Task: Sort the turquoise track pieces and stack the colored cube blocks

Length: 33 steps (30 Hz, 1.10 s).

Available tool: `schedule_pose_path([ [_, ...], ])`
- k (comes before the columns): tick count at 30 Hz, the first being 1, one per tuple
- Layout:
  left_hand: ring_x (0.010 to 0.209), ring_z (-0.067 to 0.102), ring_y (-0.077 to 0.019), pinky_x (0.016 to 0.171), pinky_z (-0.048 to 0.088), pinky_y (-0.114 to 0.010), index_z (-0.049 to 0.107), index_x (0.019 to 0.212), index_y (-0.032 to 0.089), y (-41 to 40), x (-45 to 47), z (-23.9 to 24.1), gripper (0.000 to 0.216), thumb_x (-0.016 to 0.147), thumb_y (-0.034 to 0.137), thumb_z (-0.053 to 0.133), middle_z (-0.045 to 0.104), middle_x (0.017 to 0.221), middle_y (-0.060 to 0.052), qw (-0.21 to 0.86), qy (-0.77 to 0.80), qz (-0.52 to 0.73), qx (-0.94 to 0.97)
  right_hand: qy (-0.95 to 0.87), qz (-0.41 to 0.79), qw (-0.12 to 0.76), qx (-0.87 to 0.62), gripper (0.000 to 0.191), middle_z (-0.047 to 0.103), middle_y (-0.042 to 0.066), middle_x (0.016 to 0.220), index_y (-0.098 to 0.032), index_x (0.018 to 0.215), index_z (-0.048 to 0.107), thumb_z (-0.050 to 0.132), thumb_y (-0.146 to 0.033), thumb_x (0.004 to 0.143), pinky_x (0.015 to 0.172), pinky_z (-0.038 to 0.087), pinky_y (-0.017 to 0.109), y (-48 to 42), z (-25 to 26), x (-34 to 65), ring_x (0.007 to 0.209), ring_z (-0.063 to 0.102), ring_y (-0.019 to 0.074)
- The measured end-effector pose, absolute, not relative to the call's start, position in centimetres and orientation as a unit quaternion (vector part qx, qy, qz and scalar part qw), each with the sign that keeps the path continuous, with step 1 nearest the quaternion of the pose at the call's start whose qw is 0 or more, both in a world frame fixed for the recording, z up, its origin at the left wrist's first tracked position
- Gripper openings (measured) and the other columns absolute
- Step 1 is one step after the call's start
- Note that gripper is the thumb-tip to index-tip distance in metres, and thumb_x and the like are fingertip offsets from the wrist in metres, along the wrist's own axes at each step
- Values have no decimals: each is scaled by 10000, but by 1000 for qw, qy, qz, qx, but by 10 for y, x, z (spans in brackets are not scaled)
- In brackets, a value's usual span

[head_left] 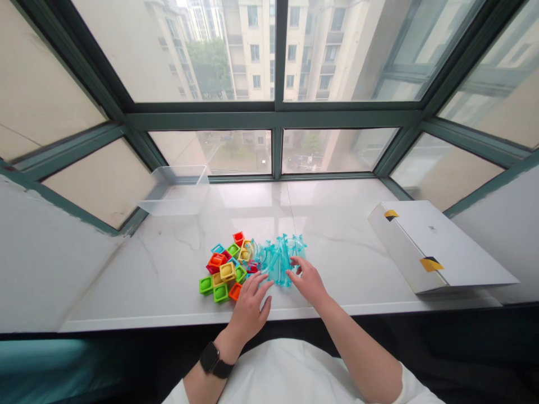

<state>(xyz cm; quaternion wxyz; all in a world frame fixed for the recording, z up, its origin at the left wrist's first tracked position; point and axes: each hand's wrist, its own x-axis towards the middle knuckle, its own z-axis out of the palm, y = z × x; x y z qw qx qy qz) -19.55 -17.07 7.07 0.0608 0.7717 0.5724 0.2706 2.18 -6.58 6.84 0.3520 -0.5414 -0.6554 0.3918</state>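
A heap of small coloured cube blocks (225, 264), green, yellow, orange, red and blue, lies on the white marble sill (337, 235). Beside it on the right is a cluster of clear turquoise plastic track pieces (278, 255). My left hand (249, 306), with a black watch on the wrist, lies with fingers stretched out, fingertips touching the edge of the blocks and the turquoise pieces. My right hand (308, 279) has its fingers spread and resting on the right side of the turquoise pieces. Neither hand grips anything.
An empty clear plastic tub (174, 191) stands at the back left of the sill against the window frame. A flat white cardboard box (438, 244) with yellow-black tape lies at the right. Green-framed windows surround the sill; its front edge runs just below my hands.
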Motion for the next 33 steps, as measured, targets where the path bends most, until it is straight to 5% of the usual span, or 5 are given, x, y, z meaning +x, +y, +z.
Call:
schedule_pose_path([
  [7, 1362, 570, -279, 1190, 461, -508, 637, 1322, 264, -174, -223, 61, 335, 1006, 201, 544, 664, 1359, -93, 15, 587, 341, 734, -646, 313, 419, -555, 376, 671, 97, 1199, -268, 1246, 693, 662, -466, 928, 1063, 506, 490, -63, 47, 51, 1167, 617, 285],
  [14, 1530, 424, -299, 1293, 312, -574, 576, 1442, 273, -158, -224, 45, 440, 1008, 211, 549, 574, 1530, -106, -41, 576, 276, 769, -696, 228, 338, -591, 652, 326, 129, 1681, -260, 1535, 497, 543, -609, 986, 1274, 270, 555, -28, 37, 42, 1572, 268, 336],
  [17, 1585, 332, -313, 1295, 303, -579, 525, 1508, 267, -146, -216, 45, 495, 1014, 227, 543, 478, 1625, -117, -43, 573, 252, 779, -735, 196, 264, -594, 704, 297, 116, 1717, -261, 1586, 450, 539, -625, 990, 1287, 207, 575, -13, 36, 24, 1604, 195, 360],
  [22, 1618, 225, -372, 1271, 310, -620, 491, 1552, 247, -133, -210, 46, 539, 1021, 300, 567, 310, 1722, -141, -48, 603, 219, 766, -739, 205, 168, -619, 569, 391, 101, 1679, -310, 1487, 582, 478, -626, 1026, 1257, 166, 660, -5, 32, 5, 1578, 259, 383],
  [33, 1553, 385, -345, 1258, 352, -587, 519, 1543, 258, -132, -240, 43, 551, 997, 300, 582, 370, 1694, -146, -34, 578, 205, 789, -748, 172, 168, -618, 510, 428, 142, 1637, -274, 1418, 634, 529, -565, 1013, 1241, 233, 606, -24, 29, -9, 1529, 336, 382],
])
